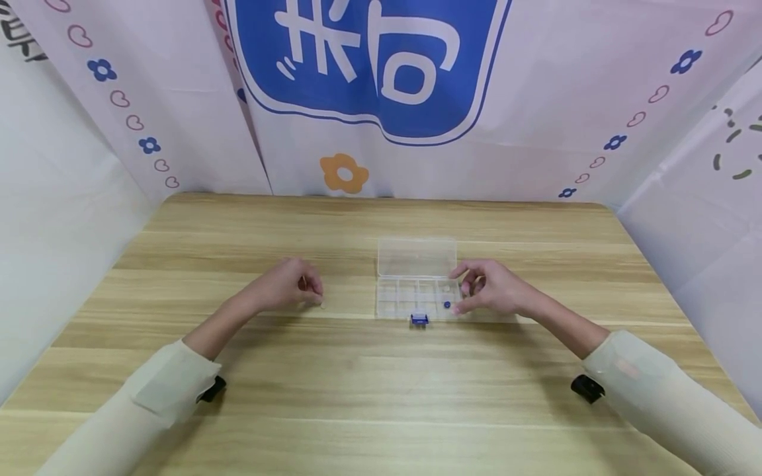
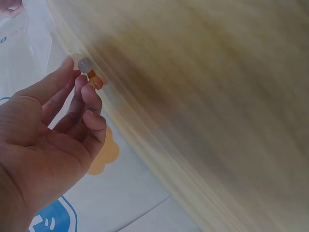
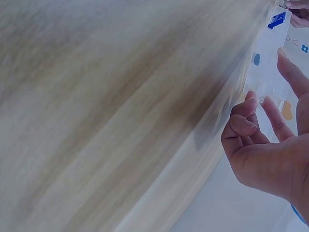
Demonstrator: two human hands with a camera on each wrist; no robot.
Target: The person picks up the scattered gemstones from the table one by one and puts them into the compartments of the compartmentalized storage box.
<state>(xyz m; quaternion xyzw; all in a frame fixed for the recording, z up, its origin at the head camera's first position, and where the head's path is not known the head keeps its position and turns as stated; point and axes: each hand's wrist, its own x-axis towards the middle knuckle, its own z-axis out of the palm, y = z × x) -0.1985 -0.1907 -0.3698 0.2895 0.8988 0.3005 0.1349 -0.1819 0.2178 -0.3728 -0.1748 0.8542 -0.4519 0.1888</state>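
A clear plastic compartment box point(image 1: 387, 312) lies on the table with its lid point(image 1: 417, 258) raised at the back. Its rightmost compartments hold a dark blue bead point(image 1: 447, 305) and a pale bead point(image 1: 446, 289). At the box's right end my right hand point(image 1: 497, 287) rests, thumb and index finger spread apart, other fingers bent. Left of the box, my left hand point(image 1: 292, 284) pinches a small pale bead point(image 1: 323, 305) at its thumb and index tips. The left wrist view shows a greyish round bead point(image 2: 85, 65) there, and an orange bead point(image 2: 96, 82) by the other fingertips.
A blue latch point(image 1: 419, 319) sits at the box's front edge. Wood-grain tabletop point(image 1: 357, 396) extends around the box. Behind the table hangs a white printed cloth point(image 1: 536, 145); further white cloth point(image 1: 65, 198) hangs at the left side.
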